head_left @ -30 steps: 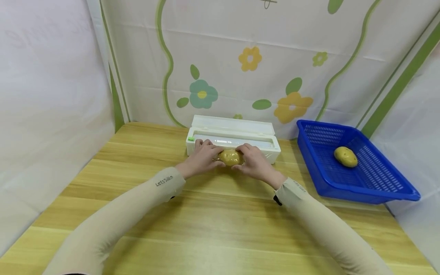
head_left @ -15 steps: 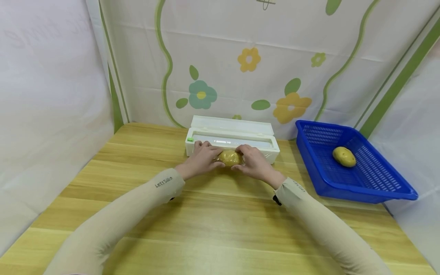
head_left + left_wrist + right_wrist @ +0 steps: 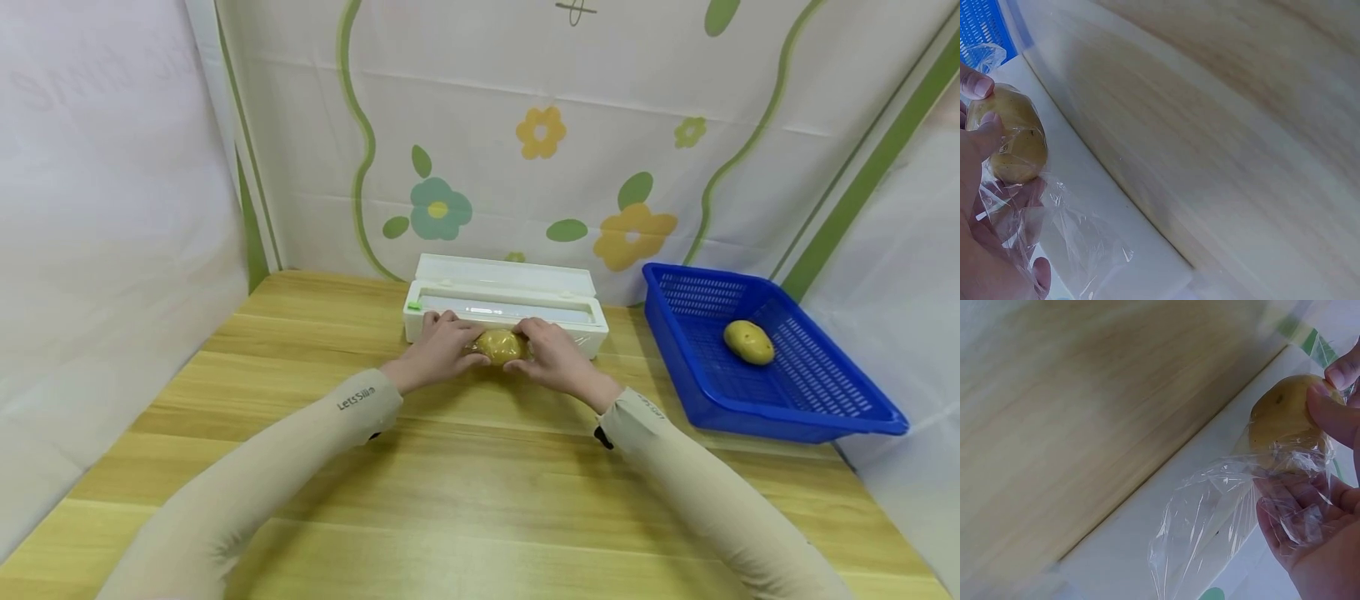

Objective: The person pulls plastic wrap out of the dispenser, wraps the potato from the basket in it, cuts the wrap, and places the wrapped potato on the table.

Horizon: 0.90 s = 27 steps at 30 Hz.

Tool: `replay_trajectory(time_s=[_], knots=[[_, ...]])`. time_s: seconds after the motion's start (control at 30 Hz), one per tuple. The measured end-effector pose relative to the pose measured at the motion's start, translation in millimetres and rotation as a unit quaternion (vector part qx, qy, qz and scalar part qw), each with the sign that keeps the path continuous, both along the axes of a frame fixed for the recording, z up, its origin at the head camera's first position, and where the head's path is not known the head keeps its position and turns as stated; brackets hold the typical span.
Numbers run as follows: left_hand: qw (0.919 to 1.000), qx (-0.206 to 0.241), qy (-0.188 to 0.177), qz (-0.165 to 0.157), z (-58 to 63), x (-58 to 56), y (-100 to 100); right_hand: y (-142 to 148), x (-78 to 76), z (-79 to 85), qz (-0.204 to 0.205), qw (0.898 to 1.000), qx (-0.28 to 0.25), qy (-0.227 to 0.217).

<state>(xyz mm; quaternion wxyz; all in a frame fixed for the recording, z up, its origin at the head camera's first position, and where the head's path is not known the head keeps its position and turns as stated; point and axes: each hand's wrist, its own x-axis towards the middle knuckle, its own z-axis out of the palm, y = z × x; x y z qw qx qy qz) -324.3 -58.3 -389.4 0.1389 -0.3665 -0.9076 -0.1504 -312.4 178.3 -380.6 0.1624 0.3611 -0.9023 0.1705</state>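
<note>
A yellow potato [image 3: 501, 347], with clear plastic wrap [image 3: 1191, 500] drawn over it, is held up between both hands at the front of a white cling-film dispenser [image 3: 581, 340]. My left hand [image 3: 442, 350] grips its left end, thumb on the near side. From the other end my right hand [image 3: 557, 357] grips it the same way. In the left wrist view the thumb [image 3: 988, 134] presses on the wrapped potato, while loose film hangs in creases below the fingers. Crumpled film also gathers over the palm in the right wrist view.
The dispenser's lid [image 3: 502, 271] stands raised at the back, and a green slider [image 3: 414, 307] sits at its left end. To the right, a blue plastic basket [image 3: 697, 387] holds another potato [image 3: 748, 342]. A printed cloth wall [image 3: 465, 100] rises behind the wooden table [image 3: 480, 500].
Both hands keep their hold on the potato in nearly the same place. The head view has shifted slightly, so the basket and wall pattern appear a little further left.
</note>
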Motion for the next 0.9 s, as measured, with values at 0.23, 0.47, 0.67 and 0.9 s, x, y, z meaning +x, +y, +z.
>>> replay_trajectory(time_s=[0.23,0.47,0.67,0.9], knots=[[1.0000,-0.002,-0.009,0.001,-0.2,0.2,-0.1,-0.4,-0.2,-0.4,-0.002,1.000,0.003,-0.007],[0.9999,-0.003,-0.015,0.006,-0.3,0.5,0.0,-0.5,0.9,-0.5,-0.007,1.000,0.009,-0.010],[0.9999,-0.007,-0.012,0.004,-0.1,-0.2,0.5,0.5,1.2,0.2,-0.003,1.000,0.008,0.001],[0.9998,-0.019,0.004,0.001,1.6,-0.8,-0.8,1.2,0.3,0.9,-0.006,0.999,0.025,0.022]])
